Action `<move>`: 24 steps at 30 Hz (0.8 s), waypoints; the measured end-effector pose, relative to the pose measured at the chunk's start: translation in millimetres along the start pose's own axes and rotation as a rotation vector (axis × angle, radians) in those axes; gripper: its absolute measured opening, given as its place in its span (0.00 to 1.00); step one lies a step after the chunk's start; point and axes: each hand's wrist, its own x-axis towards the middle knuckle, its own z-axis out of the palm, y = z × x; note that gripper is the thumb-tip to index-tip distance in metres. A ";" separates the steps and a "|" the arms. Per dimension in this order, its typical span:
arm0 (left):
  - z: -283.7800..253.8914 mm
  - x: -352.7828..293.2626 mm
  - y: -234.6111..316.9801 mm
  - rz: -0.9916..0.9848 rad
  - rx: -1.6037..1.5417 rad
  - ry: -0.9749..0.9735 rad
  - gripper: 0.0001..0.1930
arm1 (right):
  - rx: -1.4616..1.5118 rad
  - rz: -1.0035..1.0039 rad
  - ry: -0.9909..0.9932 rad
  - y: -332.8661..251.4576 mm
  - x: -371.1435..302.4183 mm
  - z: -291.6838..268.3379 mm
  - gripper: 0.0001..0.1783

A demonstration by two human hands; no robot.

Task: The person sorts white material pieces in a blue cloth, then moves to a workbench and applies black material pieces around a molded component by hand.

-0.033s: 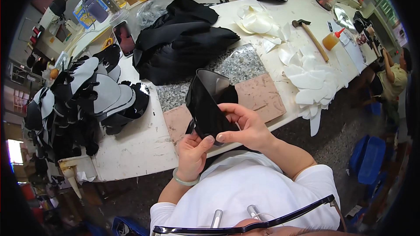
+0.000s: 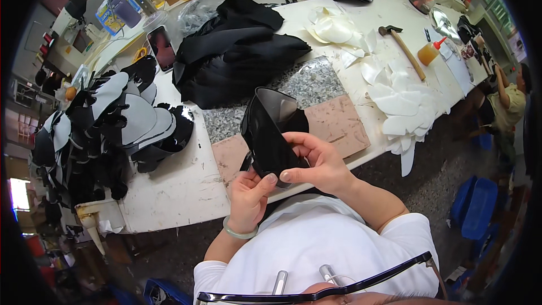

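A glossy black shoe upper, curved into a loop with a grey lining showing inside, is held up over the near edge of the bench. My left hand pinches its lower edge between thumb and fingers, a pale bangle around the wrist. From the other side my right hand grips the same edge, thumb in front and fingers behind or inside the loop. Both thumb tips nearly meet at the bottom. Beneath the upper lie a pinkish-brown board and a speckled stone slab.
Shoe uppers with grey linings are heaped on the left. Black pieces lie behind the slab, beside a phone. White cut pieces, a hammer and a glue bottle are on the right. Another person sits far right.
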 end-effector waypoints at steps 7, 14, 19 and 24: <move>-8.2 9.1 19.2 0.045 0.076 -0.078 0.17 | 0.048 0.062 -0.075 -14.9 9.1 -2.1 0.35; 0.4 17.0 34.0 0.079 0.042 -0.131 0.16 | -0.013 -0.135 -0.084 -15.3 10.7 2.2 0.33; -21.3 21.4 9.7 0.024 -0.134 -0.063 0.12 | 0.038 0.056 -0.117 -7.9 26.0 -3.5 0.31; -12.5 11.8 18.3 0.224 0.086 -0.047 0.10 | -0.119 -0.163 -0.151 -2.0 24.9 -4.3 0.25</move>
